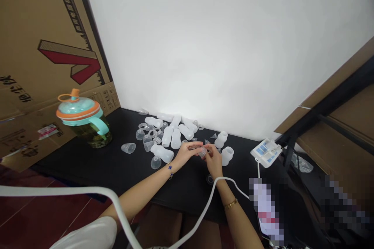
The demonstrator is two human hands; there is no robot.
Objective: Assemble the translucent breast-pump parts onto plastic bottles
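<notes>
My left hand (184,153) and my right hand (215,160) meet above the black table, fingers closed around a small see-through plastic piece (202,152). Fingers partly cover it, so its exact kind is hard to make out. To the left of my hands lies a pile of white plastic bottles (175,139) without caps. Mixed among them are see-through dome caps (156,162) and rings (152,134). Just beyond my right hand are two white open-necked bottles, one upright (227,156) and one leaning (221,139). A small round see-through part (209,179) rests below my right hand.
A pitcher-like jug (97,134) with an orange-rimmed lid stands at the left by a large cardboard box (26,42). A white cable (201,218) crosses in front of my arms. On the right are a power strip (266,152), a blurred-out phone-like object (267,214) and a dark metal frame (339,95).
</notes>
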